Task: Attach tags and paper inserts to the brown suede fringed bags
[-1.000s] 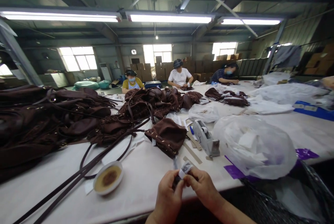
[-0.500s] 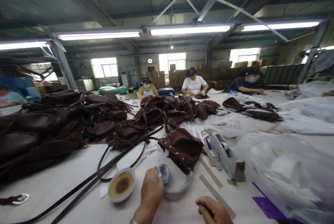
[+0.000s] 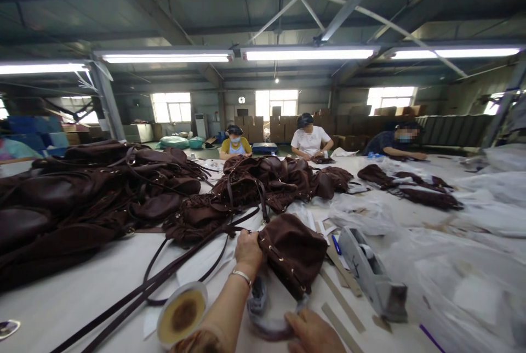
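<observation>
A small dark brown drawstring bag (image 3: 293, 243) with metal eyelets lies on the table, its mouth towards me. My left hand (image 3: 249, 251), a bracelet on its wrist, is closed on the left end of the bag's rim. A curved strap wrapped in greyish clear plastic (image 3: 267, 328) comes out of the bag mouth. My right hand (image 3: 314, 331) is at the strap's right side, just below the rim, its fingers bent around the plastic; blur hides the exact grip. Left of my forearm stands a round tub of yellowish paste (image 3: 183, 314) with a dark centre.
Heaped brown bags (image 3: 94, 194) cover the left, with more bags (image 3: 279, 175) ahead. Long straps (image 3: 164, 271) cross the left side. On the right are a tape dispenser (image 3: 373, 276), a blue pen (image 3: 336, 244), cardboard strips (image 3: 343, 301) and plastic bags (image 3: 460, 282). Several people sit beyond.
My left hand has left the plastic-wrapped strap and moved up to the bag's rim. My right hand has come left to the strap. The view has shifted slightly.
</observation>
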A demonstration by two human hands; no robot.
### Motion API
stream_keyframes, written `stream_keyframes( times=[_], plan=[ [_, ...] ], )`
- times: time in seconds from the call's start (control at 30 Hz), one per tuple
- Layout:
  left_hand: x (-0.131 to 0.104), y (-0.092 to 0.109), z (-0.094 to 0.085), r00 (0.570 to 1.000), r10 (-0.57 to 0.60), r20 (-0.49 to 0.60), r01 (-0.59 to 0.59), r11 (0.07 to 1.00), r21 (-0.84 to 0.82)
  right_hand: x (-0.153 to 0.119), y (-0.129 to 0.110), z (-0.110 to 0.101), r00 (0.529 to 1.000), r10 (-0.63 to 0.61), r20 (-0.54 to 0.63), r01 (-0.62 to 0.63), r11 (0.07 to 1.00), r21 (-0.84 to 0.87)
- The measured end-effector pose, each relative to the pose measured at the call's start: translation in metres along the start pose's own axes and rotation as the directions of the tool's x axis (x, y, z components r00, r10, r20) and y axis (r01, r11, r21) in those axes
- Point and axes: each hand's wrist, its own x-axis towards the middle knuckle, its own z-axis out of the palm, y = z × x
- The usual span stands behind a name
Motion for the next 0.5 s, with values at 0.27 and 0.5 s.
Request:
stream_keyframes(
  times=[0.27,0.5],
  plan=[
    [-0.035,0.013,-0.030,0.985,0.153,0.083,-0.163,0.978,0.133,0.012,0.060,-0.075,0.902,0.280,-0.328,-0.368,0.897,-0.246],
    [-0.084,0.029,-0.050,0.982,0.175,0.066,-0.173,0.984,-0.041,0.013,0.001,-0.087,0.917,-0.092,-0.389,0.051,0.992,-0.116]
  ],
)
